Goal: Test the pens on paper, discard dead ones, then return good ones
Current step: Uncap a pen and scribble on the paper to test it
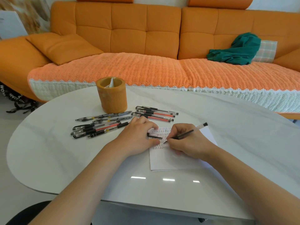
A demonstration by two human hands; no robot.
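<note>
My right hand (186, 140) grips a clear pen with a black grip (189, 132), its tip touching the white paper (175, 159) among rows of small written marks. On the paper's left edge rests my left hand (138, 137), pinching a black pen cap (153, 135) between thumb and fingers. Several pens lie in a loose pile (97, 125) to the left. A second group of several pens (155, 113) lies behind the paper. An orange cylindrical pen holder (112, 97) stands upright behind both groups.
The white oval table (227, 143) has its near edge just below my forearms. An orange sofa (129, 38) with a knitted cover runs behind the table. A green cloth (237, 49) lies on it at the right. Dark straps (19, 104) lie on the floor at left.
</note>
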